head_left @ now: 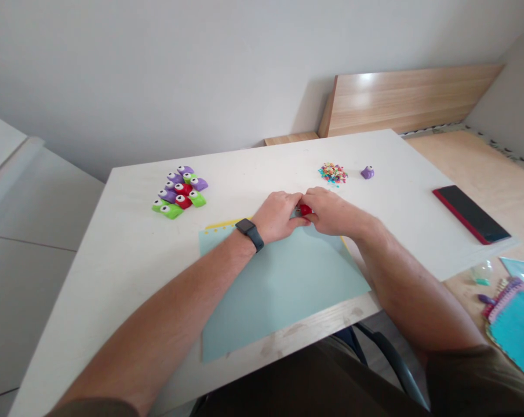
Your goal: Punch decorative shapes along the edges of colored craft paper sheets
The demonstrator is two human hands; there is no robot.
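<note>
Over the far part of the pale blue sheet [288, 278], both hands meet around a small glossy red figure [305, 209]. My left hand [280, 215], with a dark watch on its wrist, has its fingers closed against the figure's left side. From the other side my right hand [329, 209] pinches it between thumb and fingers. Much of the red figure is hidden by the fingers. To the left stands a cluster of several small one-eyed figures [182, 188] in purple, green and red.
A pile of mixed colourful bits [333, 173] lies on the white table [262, 174] beyond my right hand. Right of it sits a lone purple figure [367, 172]. A dark phone-like slab with a red edge [470, 214] lies near the table's right edge.
</note>
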